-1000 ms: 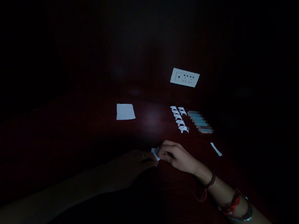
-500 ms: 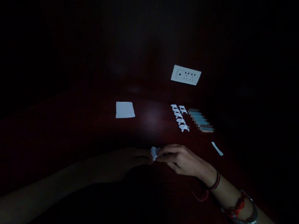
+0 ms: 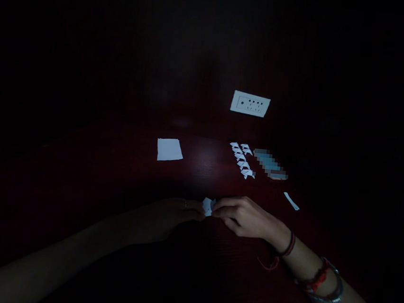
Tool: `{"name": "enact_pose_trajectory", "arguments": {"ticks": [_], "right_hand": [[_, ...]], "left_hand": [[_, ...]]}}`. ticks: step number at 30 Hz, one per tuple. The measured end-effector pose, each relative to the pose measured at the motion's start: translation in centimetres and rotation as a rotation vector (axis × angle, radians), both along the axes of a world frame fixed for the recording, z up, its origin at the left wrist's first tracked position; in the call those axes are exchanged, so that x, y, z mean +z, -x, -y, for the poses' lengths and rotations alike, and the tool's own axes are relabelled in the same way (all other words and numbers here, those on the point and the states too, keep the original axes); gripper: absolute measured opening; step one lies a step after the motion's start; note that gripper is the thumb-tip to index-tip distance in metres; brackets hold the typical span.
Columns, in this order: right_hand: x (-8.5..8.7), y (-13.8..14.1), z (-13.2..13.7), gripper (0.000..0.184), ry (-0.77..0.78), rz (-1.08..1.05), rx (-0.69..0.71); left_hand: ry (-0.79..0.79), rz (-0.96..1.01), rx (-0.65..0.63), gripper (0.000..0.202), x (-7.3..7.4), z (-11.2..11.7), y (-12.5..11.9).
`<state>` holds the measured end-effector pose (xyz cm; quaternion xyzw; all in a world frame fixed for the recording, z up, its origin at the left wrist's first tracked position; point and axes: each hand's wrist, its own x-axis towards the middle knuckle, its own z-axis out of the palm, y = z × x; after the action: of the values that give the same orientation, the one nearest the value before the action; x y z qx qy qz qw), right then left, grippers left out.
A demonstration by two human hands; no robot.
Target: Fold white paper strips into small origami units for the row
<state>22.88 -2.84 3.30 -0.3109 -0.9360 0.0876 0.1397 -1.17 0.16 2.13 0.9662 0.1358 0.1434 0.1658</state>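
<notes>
At the left, a flat stack of white paper sheets lies on the dark red bench, unmoved over the last second. Just nearer the person, the dimly lit left hand has drawn back a little to the left; its fingers, which lay across the work a second ago, are now narrow at the left edge of a small folded paper. That paper is between the two hands, low over the bench or resting on it, I cannot tell which, and more of its face shows than before. The right hand has uncurled from a bent, closed posture; its fingers are narrow too, pinching the paper's right edge. I judge that the handling has gone from pressing down to steadying the piece from both sides, with its folds part of the work in hand. Beyond the right hand, the row of folded pieces stands where it did, the held paper well apart from it. Further right, the phone and the narrow white strip are likewise undisturbed.
</notes>
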Motion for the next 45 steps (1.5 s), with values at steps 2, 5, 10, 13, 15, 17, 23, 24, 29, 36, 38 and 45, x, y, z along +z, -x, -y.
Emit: {"name": "enact_pose_trajectory", "arguments": {"ticks": [2,5,10,13,15,17,23,24,29,36,38,45], "right_hand": [[0.1,0.1,0.1,0.032,-0.014,0.016,0.001],[0.1,0.2,0.2,0.036,-0.048,0.059,0.003],[0.3,0.2,0.2,0.035,-0.099,0.117,0.004],[0.4,0.2,0.2,0.033,-0.099,0.109,0.02],[0.5,0.2,0.2,0.031,-0.1,0.108,0.025],[0.5,0.3,0.2,0.029,-0.107,0.106,0.022],[0.5,0.3,0.2,0.026,-0.091,0.065,0.004],[0.5,0.3,0.2,0.026,-0.081,0.055,-0.001],[0.4,0.2,0.2,0.029,-0.018,-0.042,-0.022],[0.4,0.3,0.0,0.031,0.005,-0.025,-0.02],[0.5,0.3,0.0,0.03,0.001,-0.01,-0.021],[0.6,0.3,0.1,0.025,0.011,-0.036,-0.011]], "left_hand": [[0.002,0.008,0.013,0.05,0.3,0.2,-0.1],[0.002,0.03,0.016,0.048,0.6,0.4,-0.3],[0.004,0.063,-0.02,0.049,0.4,0.3,-0.3],[-0.01,0.053,-0.009,0.051,0.3,0.2,-0.4],[-0.011,0.055,-0.005,0.052,0.3,0.2,-0.3],[-0.013,0.048,-0.008,0.052,0.4,0.2,-0.3],[-0.067,-0.012,0.01,0.053,0.2,0.1,-0.2],[-0.074,-0.01,0.007,0.053,0.1,0.0,-0.2],[-0.109,-0.014,0.024,0.055,-0.5,0.0,0.0],[-0.127,-0.019,0.028,0.062,-0.4,0.1,0.0],[-0.121,-0.009,0.02,0.06,-0.3,0.1,-0.1],[-0.137,-0.031,0.029,0.061,-0.8,-0.1,-0.1]]}}
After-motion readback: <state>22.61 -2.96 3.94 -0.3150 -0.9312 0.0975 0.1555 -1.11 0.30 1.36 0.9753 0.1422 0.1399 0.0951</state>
